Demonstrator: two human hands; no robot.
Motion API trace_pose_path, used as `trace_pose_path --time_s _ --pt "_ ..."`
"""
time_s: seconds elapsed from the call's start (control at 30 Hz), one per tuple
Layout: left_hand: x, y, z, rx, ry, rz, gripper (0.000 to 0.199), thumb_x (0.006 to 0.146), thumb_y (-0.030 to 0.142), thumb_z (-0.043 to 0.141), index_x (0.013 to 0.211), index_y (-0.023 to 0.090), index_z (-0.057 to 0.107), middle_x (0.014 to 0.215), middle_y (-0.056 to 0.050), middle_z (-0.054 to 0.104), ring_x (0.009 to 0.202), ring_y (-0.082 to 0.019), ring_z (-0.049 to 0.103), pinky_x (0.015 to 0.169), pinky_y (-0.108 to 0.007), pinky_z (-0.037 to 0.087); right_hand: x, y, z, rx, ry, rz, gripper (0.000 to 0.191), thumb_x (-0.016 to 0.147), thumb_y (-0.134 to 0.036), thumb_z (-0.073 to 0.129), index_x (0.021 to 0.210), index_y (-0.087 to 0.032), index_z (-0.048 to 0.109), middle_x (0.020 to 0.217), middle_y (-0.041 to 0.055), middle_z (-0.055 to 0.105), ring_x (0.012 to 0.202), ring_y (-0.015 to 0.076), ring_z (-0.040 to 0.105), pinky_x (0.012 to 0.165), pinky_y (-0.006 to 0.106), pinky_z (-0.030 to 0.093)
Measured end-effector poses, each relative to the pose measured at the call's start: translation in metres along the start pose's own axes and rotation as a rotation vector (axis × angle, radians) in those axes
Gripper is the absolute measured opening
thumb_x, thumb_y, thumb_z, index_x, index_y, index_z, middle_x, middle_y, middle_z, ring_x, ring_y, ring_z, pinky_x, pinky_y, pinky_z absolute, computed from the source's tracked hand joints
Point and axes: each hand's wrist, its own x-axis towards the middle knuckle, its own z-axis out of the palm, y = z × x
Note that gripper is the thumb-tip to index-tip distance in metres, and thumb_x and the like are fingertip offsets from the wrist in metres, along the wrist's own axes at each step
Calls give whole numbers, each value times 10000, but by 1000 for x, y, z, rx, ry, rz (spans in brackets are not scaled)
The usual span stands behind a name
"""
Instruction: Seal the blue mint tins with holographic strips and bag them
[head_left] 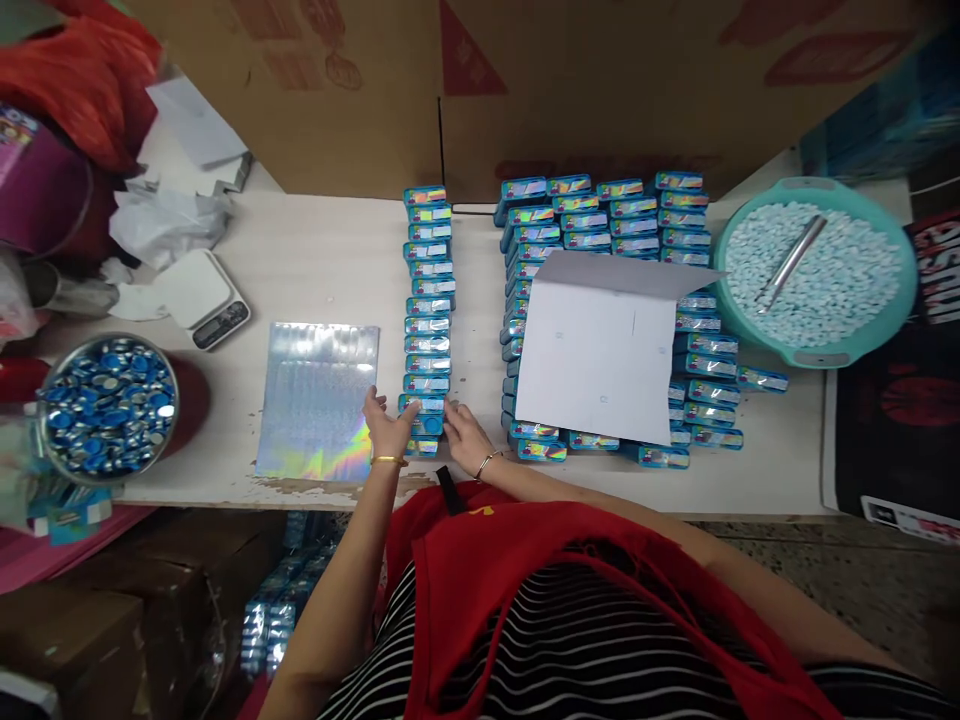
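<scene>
A column of small blue boxes (427, 326) with shiny labels runs from front to back on the white table. My left hand (388, 425) is at the near end of this column, its thumb touching a box and its fingers apart. On the other side my right hand (465, 436) has its fingertips against the same end of the column. Left of the column lies a silvery holographic sheet (319, 400), close to my left fingers. Several rows of similar boxes (585, 222) stand to the right, partly hidden under a white paper sheet (596, 350).
Bowl of blue caps (111, 408) at left, near a white scale (202, 298) and crumpled plastic bag (169, 225). A turquoise basin (817, 358) of white pieces holds a metal scoop (791, 265) at right. Large cardboard boxes (360, 110) stand along the table's back.
</scene>
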Motion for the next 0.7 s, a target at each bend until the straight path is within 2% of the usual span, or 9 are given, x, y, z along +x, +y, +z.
trace_pose_path --time_s 0.07,0.17,0.23,0.3,0.4,0.5,0.53,0.6,0.7 --pt "-1 5 -6 77 -21 3 889 591 374 799 1353 199 375 1203 -123 468 1136 -277 503 976 -460 407 2 -6 2 -95 -114 53 555 854 -118 429 1407 -166 405 1083 127 566 985 237 548 873 372 481" --pt "-2 28 -15 269 3 124 890 590 405 794 1352 167 400 1234 -164 483 1223 -349 451 1033 -548 338 6 -23 -12 -160 -216 68 416 818 -102 511 1226 -160 570 947 93 635 856 214 585 785 321 494" --pt "0 56 -13 316 58 306 816 640 462 755 1330 163 439 1250 -176 495 1258 -368 422 1058 -569 302 11 -35 -44 -174 -146 -14 256 865 -180 516 1087 -202 643 873 66 648 823 208 595 752 304 492" --pt "5 98 4 246 52 513 610 745 485 664 1252 178 520 1199 -154 547 1214 -330 474 1046 -517 341 20 -42 -100 -213 81 -149 260 935 -290 449 1092 -237 649 921 74 652 898 224 596 794 331 485" --pt "14 183 58 63 -112 760 334 844 440 565 1089 220 622 1084 -93 623 1078 -250 568 967 -402 428 40 -32 -217 -343 603 -238 358 946 -349 422 1234 -220 592 1162 123 609 1150 268 503 978 421 404" --pt "26 270 135 -90 -303 894 280 865 392 537 1043 208 651 1040 -73 664 969 -217 608 904 -359 458 61 1 -325 -480 973 -106 391 952 -411 409 1213 -201 611 1272 130 569 1252 304 416 1048 492 310" --pt "30 293 162 -69 -387 911 256 864 372 534 1006 205 667 1008 -70 674 958 -218 611 892 -351 460 65 14 -348 -496 987 -62 377 952 -422 409 1123 -197 658 1233 130 600 1218 307 447 1033 494 318" --pt "36 324 209 128 -611 903 173 822 322 582 895 212 693 921 -60 682 904 -224 618 851 -343 463 65 41 -369 -492 845 -13 381 955 -422 413 887 -191 708 1011 117 686 1043 280 560 982 470 360" --pt "35 333 259 410 -841 893 100 641 230 740 728 232 691 787 -44 666 826 -254 610 792 -356 457 45 74 -352 -432 578 -36 364 949 -394 457 740 -206 688 783 59 696 847 219 613 961 443 380"
